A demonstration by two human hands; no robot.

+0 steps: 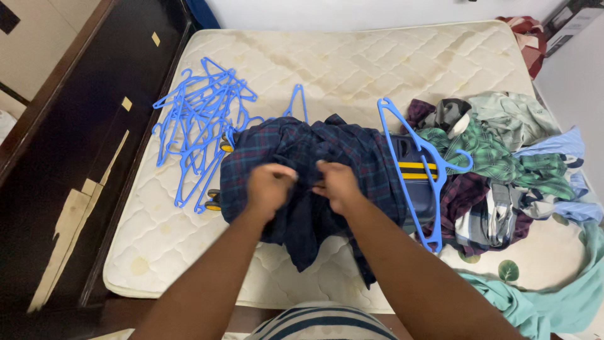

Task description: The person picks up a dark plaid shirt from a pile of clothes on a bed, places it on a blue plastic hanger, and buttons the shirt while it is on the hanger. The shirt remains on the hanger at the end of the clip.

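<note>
Left hand (269,187), right hand (338,184) both pinch dark plaid shirt (308,164), fingers clamped on cloth; best keep grip even; blue hanger (412,167) at 3 o'clock.

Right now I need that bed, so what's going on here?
A person stands at the bare mattress, both hands gripping a dark plaid shirt: left hand and right hand close together at its middle. A pile of blue hangers lies to the left, one more hanger and a heap of clothes to the right.
</note>
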